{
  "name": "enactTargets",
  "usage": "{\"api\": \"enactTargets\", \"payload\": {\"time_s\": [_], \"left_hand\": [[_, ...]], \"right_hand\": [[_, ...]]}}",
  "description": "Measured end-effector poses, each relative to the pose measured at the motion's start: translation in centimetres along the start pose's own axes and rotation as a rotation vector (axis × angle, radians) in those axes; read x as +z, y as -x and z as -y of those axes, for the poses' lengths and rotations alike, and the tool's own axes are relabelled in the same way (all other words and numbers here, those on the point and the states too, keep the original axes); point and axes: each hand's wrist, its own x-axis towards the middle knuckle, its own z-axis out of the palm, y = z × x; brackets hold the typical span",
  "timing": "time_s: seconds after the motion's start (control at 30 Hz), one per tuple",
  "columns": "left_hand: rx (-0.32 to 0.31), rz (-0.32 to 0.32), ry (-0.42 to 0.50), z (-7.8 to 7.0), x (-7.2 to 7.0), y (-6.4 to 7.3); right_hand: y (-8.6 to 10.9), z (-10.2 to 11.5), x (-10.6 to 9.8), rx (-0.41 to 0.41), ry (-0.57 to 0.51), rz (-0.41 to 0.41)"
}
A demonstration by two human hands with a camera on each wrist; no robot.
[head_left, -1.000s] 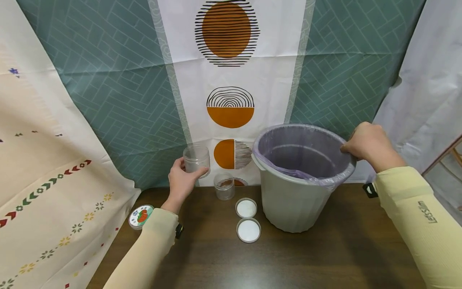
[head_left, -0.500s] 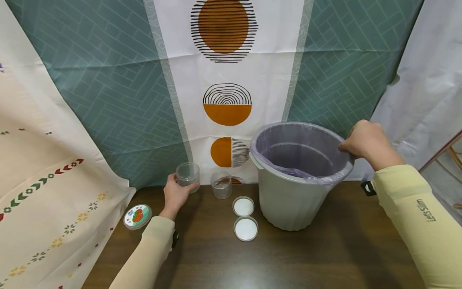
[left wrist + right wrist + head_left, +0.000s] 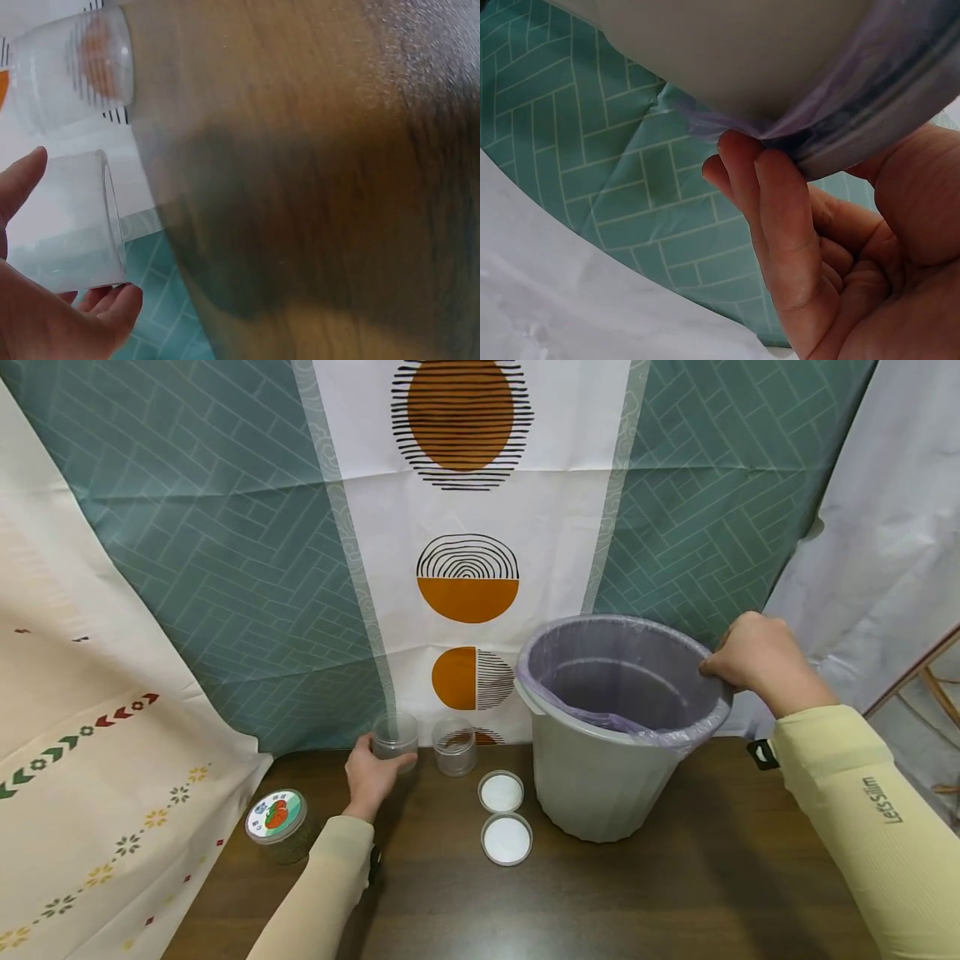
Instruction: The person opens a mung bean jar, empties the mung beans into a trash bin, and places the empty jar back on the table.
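At the back edge of the table, my left hand [image 3: 375,781] holds a clear plastic jar [image 3: 395,733], its thumb on the near side. In the left wrist view this jar [image 3: 64,225] sits between thumb and fingers, looking see-through with nothing visible inside. A second clear jar [image 3: 454,753] stands just to its right. My right hand [image 3: 761,652] pinches the rim of a grey trash can [image 3: 600,785] lined with a thin purple bag [image 3: 615,720]. The right wrist view has the fingers [image 3: 784,217] on one side of the rim and the thumb on the other.
Two round lids with white inner faces, a far lid [image 3: 501,792] and a near lid [image 3: 507,840], lie left of the can. A lidded jar [image 3: 277,827] with a fruit label stands at the left of the brown wooden table [image 3: 600,902]. Patterned cloth [image 3: 247,568] hangs behind.
My left hand has lowered the clear jar from above the table to beside the second jar. The right hand keeps its grip on the can's rim. The head view has shifted slightly.
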Motion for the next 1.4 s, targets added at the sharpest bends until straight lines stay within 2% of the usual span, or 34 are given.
{"api": "enactTargets", "payload": {"time_s": [0.23,0.47,0.9,1.07,1.23,1.4], "left_hand": [[-0.074,0.015,0.025,0.7,1.0,-0.1],[-0.110,0.038,0.049,1.0,2.0,-0.2],[-0.102,0.021,0.015,1.9,2.3,-0.3],[-0.108,0.035,0.012,2.5,1.6,0.1],[-0.106,0.021,0.023,2.2,0.6,0.4],[0.005,-0.014,-0.015,0.7,-0.7,1.6]], "right_hand": [[0.0,0.1,0.0,0.013,-0.006,0.013],[-0.1,0.1,0.0,0.014,0.000,0.008],[-0.4,0.0,0.1,0.017,0.024,0.000],[-0.4,0.5,0.4,0.018,0.043,0.004],[-0.2,0.7,0.4,0.027,0.031,0.002],[0.1,0.5,0.2,0.042,0.008,0.004]]}}
